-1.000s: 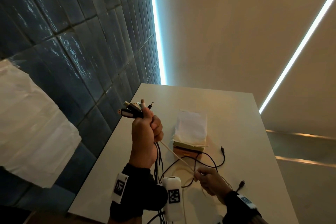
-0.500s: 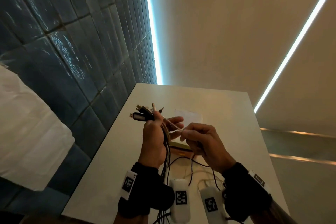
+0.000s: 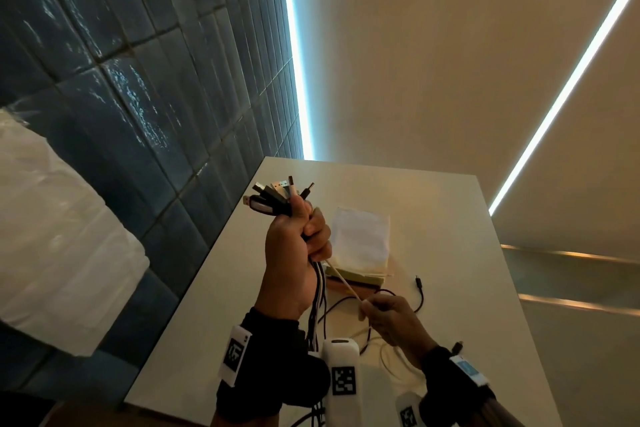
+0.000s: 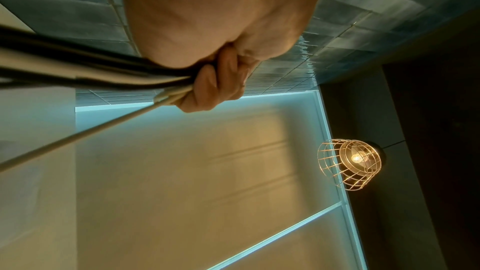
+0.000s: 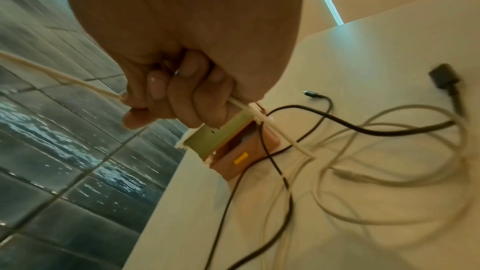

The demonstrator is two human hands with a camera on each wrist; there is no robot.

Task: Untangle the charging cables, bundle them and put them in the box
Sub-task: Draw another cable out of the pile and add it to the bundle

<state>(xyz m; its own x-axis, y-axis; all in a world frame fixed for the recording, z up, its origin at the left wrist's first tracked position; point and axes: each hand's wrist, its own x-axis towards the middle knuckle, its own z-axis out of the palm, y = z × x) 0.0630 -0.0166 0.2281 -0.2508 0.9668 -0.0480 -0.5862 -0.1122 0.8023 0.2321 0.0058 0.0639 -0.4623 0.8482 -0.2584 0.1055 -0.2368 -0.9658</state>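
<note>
My left hand (image 3: 304, 236) is raised above the table and grips a bunch of cables, with several plug ends (image 3: 277, 196) fanning out above the fist. The same fist (image 4: 221, 81) shows in the left wrist view with black and white cables (image 4: 78, 73) running out of it. My right hand (image 3: 384, 314) sits lower, near the table, and holds a white cable (image 3: 343, 279) stretched taut up to the left fist. In the right wrist view my right hand (image 5: 182, 98) curls round that white cable (image 5: 64, 78). The box (image 3: 360, 282) lies behind both hands, its white lid (image 3: 360, 239) standing open.
Loose black cable (image 5: 363, 124) and white cable loops (image 5: 389, 171) lie on the white table (image 3: 450, 236) to the right of the box (image 5: 241, 151). A dark tiled wall (image 3: 138, 97) runs along the table's left edge. A white bag (image 3: 52, 236) hangs at left.
My right hand came up to the left fist, then slid back down along the white cable toward the table, pulling it taut. The left hand kept holding the bunch.
</note>
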